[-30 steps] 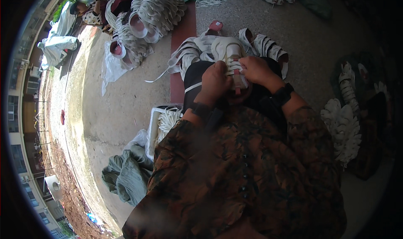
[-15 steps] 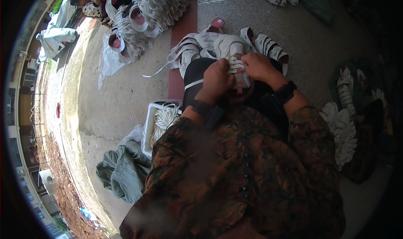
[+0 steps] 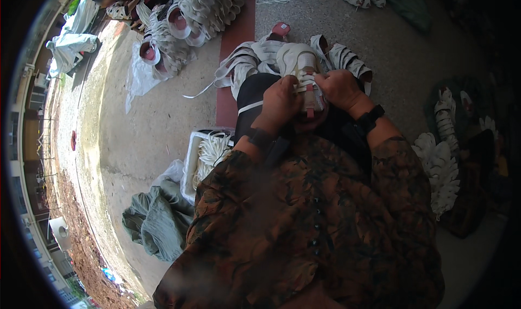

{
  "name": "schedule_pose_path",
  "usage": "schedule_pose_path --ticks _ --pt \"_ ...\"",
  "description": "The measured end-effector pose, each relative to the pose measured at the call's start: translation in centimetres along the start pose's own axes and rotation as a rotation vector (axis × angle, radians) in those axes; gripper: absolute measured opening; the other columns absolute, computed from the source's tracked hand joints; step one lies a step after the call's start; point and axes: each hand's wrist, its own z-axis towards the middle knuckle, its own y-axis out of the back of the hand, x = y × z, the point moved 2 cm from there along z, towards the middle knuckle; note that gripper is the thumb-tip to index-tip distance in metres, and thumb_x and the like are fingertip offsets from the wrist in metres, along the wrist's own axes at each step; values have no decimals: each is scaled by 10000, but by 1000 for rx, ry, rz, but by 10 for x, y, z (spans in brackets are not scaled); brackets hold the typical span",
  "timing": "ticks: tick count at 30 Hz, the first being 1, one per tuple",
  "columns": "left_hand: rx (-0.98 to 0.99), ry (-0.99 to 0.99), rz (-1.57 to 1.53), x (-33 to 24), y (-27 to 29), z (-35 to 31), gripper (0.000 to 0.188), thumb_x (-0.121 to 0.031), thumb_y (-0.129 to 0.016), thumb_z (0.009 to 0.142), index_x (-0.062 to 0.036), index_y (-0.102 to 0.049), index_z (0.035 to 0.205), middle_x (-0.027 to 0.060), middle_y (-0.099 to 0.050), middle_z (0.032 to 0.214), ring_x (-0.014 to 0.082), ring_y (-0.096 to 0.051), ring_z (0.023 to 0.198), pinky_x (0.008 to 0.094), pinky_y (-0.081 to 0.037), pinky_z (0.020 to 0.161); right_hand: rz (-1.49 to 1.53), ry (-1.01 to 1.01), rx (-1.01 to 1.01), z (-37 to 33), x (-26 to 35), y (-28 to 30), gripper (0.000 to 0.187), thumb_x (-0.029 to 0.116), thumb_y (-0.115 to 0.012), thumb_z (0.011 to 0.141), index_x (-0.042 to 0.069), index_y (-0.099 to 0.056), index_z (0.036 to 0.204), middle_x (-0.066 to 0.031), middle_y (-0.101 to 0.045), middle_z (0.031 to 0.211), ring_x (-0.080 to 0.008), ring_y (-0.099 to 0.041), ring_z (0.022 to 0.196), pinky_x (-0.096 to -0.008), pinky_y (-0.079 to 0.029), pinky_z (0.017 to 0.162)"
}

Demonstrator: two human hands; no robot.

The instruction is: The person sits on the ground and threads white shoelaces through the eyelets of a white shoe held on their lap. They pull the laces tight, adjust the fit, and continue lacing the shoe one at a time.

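Observation:
A cream shoe upper (image 3: 297,58) with white laces and a pink pull tab lies across my lap, its toe pointing away from me. On its left side my left hand (image 3: 280,100) is closed, fingers curled tight at the lacing. My right hand (image 3: 340,89) pinches at the laces on the opposite side, thumb and fingers pressed together. White lace (image 3: 307,86) runs crosswise between the two hands. The exact ends that each hand grips are hidden by the fingers. More white shoe uppers (image 3: 347,62) lie just beyond my knees.
At my left stands a white box (image 3: 189,170) holding bundled white laces (image 3: 213,151); beside it is a crumpled grey-green sack (image 3: 157,222). Stacked shoe uppers (image 3: 203,10) fill the far left, near another person (image 3: 116,8). More white stacks (image 3: 438,165) lie at the right.
My right hand has shifted slightly outward to the right, away from the shoe's middle. My left hand stays nearly in place, and the shoe has hardly moved.

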Motion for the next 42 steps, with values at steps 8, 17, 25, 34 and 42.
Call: schedule_pose_path --ticks 8,17,25,34,42 --pt "-7 -134 -106 -3 7 1 240 -132 -650 696 -73 -593 921 136 -616 838 337 -615 793 398 -499 696 122 244 -136 -38 0 -6 252 96 -573 781 145 -634 1020 -51 -466 555 -214 -515 459 -341 -411 409" --pt "135 -249 -77 16 20 1 60 -82 -647 754 -61 -654 811 90 -612 775 264 -618 715 333 -495 659 134 194 -109 -34 -9 -14 368 95 -563 804 182 -617 1157 -65 -459 524 -212 -517 451 -345 -418 414" --pt "66 -50 -148 75 72 -42 117 0 -658 770 -37 -661 881 80 -633 806 174 -625 749 279 -488 679 379 -174 -274 -121 -35 0 147 59 -593 819 11 -645 948 -171 -612 703 -301 -605 601 -351 -467 541" --pt "-18 480 -466 138 137 -155 197 2 -662 799 -12 -665 995 2 -651 895 80 -571 803 239 -473 720 646 -1085 -154 -327 -98 -17 154 127 -604 850 -20 -638 878 0 -587 690 -69 -493 664 -259 -435 635" --pt "-174 868 -562 213 163 -249 98 -112 -685 829 -30 -683 882 4 -644 733 37 -499 533 202 -390 450 568 -1247 -192 -450 -79 -71 205 160 -633 820 -36 -654 877 -33 -641 715 -80 -548 683 -289 -459 635"
